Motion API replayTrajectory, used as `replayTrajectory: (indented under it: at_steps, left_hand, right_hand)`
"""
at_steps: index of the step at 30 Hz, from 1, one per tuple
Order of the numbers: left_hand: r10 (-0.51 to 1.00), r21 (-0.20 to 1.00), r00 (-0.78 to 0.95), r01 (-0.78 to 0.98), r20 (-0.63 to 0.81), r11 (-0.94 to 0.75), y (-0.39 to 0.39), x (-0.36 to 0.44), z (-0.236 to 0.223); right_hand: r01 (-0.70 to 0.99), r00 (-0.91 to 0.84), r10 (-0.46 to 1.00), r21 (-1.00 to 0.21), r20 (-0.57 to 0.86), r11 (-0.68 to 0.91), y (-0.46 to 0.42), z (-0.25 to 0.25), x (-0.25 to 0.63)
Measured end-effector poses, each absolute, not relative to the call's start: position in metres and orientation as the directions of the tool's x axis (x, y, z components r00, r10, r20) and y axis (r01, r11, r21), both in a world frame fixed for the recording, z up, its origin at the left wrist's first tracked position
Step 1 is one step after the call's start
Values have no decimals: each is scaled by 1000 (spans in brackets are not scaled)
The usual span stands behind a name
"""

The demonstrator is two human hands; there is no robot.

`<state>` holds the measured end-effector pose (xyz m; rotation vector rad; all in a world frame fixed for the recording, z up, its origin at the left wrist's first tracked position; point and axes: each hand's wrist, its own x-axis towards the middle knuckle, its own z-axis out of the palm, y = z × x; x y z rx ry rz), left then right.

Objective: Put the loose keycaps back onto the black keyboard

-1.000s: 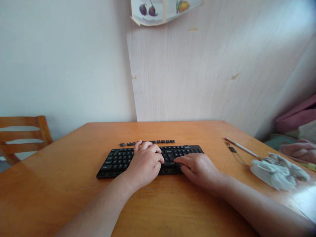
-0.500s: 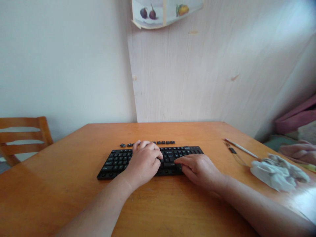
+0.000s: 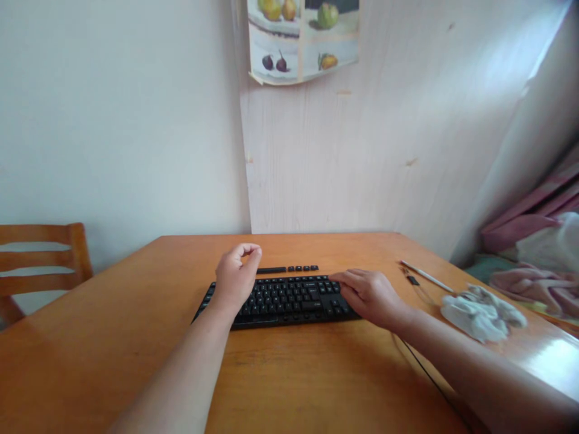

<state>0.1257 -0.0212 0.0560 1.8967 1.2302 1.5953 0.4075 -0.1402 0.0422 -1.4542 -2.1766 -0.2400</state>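
Observation:
A black keyboard (image 3: pixel 280 299) lies on the wooden table in front of me. Above its left part, my left hand (image 3: pixel 237 274) is lifted with thumb and fingertips drawn together; whatever may be between them cannot be made out. My right hand (image 3: pixel 368 295) rests over the keyboard's right end, its fingers stretched out across the upper keys and hiding some of them. Behind the keyboard, a long black key (image 3: pixel 272 270) lies in line with several small loose keycaps (image 3: pixel 298 268). My left hand covers the left end of that row.
On the right of the table (image 3: pixel 307 374) lie a crumpled whitish cloth (image 3: pixel 479 316), a thin white stick (image 3: pixel 427 277) and a small wire tool with a black band (image 3: pixel 412 280). A black cable (image 3: pixel 425 371) runs under my right forearm. A wooden chair (image 3: pixel 40 259) stands at left.
My left hand has risen off the keys and moved left, its fingertips now together. My right hand has slid to the keyboard's upper right. The view has tilted up.

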Motion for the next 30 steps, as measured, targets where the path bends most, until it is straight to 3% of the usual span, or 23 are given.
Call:
replayTrajectory:
  at_steps: [5, 9, 16, 23, 30]
  left_hand:
    - [826, 874, -324, 8, 462, -486, -9, 114, 64]
    - [802, 878, -473, -111, 366, -466, 4, 94, 74]
    - [792, 902, -442, 110, 421, -418, 17, 30, 49]
    - [874, 967, -417, 73, 252, -244, 21, -12, 8]
    - [934, 957, -231, 167, 273, -238, 26, -4, 4]
  right_hand:
    - [936, -293, 872, -68, 393, 345, -143, 72, 400]
    - [953, -226, 910, -115, 347, 281, -149, 82, 379]
    - [972, -162, 965, -138, 209, 193, -151, 75, 346]
    - [992, -90, 991, -76, 101, 98, -149, 65, 331]
    - [998, -62, 994, -11, 95, 63, -144, 56, 315]
